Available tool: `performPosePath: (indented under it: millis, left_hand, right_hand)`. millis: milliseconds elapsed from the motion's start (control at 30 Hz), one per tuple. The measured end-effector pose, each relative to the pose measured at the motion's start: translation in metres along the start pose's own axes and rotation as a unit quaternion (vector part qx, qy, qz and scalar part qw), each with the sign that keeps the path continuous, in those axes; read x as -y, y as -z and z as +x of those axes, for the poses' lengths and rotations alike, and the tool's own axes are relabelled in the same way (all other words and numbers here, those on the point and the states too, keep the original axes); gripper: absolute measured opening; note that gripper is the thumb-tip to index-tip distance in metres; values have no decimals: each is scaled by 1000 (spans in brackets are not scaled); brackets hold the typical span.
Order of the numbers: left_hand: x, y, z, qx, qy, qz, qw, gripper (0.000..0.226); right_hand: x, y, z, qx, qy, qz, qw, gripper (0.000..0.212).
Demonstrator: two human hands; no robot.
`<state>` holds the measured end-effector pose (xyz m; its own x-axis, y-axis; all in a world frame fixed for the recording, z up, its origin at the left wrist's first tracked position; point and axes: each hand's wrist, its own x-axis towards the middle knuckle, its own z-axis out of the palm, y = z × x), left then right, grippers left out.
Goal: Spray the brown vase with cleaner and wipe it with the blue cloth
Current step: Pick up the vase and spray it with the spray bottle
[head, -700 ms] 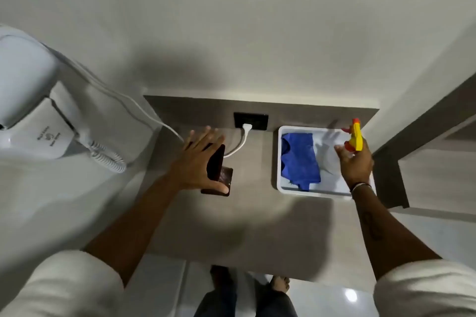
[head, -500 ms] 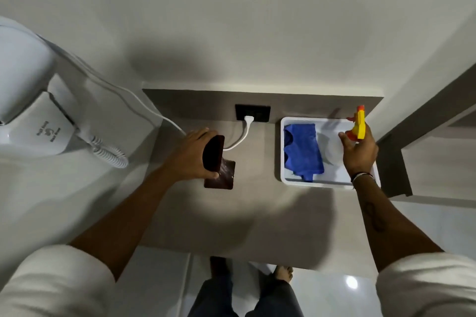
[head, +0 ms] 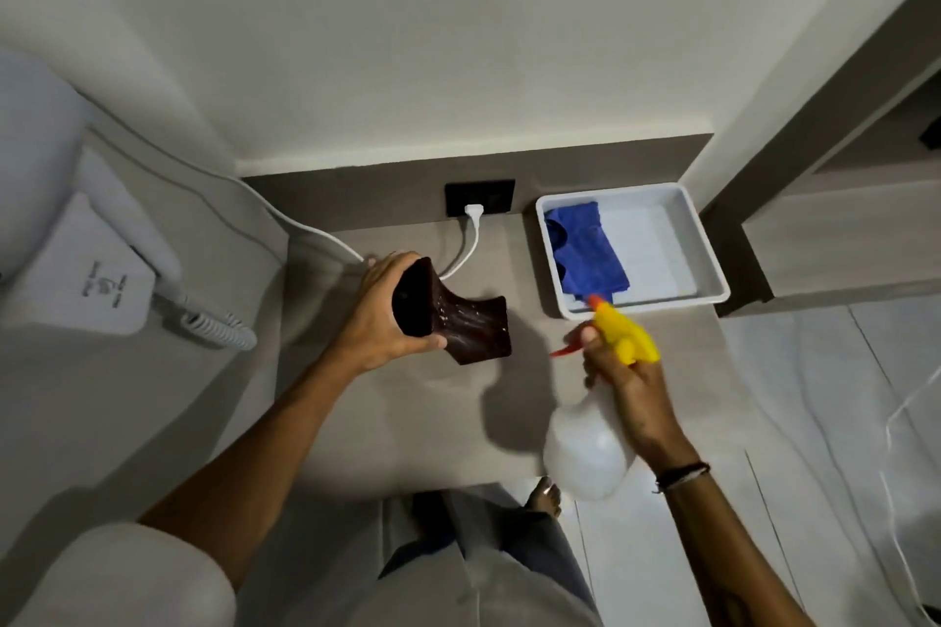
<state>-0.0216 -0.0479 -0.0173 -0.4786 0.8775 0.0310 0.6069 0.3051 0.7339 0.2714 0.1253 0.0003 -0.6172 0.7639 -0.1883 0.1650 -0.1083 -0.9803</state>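
My left hand [head: 379,321] grips the brown vase [head: 458,318] near its mouth and holds it tilted above the grey counter [head: 397,423], its base pointing right. My right hand [head: 629,387] holds the spray bottle [head: 590,448], a translucent white body with a yellow head [head: 626,331] and red trigger, lifted to the right of the vase with the nozzle toward the tray. The blue cloth [head: 585,255] lies crumpled in the left half of the white tray [head: 713,270] at the back right of the counter.
A white wall-mounted hair dryer [head: 91,280] with a coiled cord hangs at the left. A white plug and cable [head: 471,229] sit in the black socket behind the vase. A wooden shelf unit [head: 840,158] borders the right. My legs and feet show below the counter edge.
My left hand closed on the vase and lifted it, tilting it off the counter. My right hand took the spray bottle out of the tray and brought it forward beside the vase.
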Motion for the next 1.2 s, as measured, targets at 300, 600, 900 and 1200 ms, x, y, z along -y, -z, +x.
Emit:
performPosePath:
  millis: [300,600,900,1200]
  left_hand:
    - [7,11,2,33,3,19,999,118]
    - [5,15,-7,29,14,65,997,123]
    - [7,15,-12,8,52,65,996,119]
    - [-2,22,7,-19,309,15,951,105]
  right_hand:
    - [-10,-78,-10,158,-14,-84,984,39]
    - [-8,-67,4,116,10,-241,964,45]
    - [-12,-62,9,111,4,-248,962,41]
    - [-14,-47,10,93,0,-230,969,31]
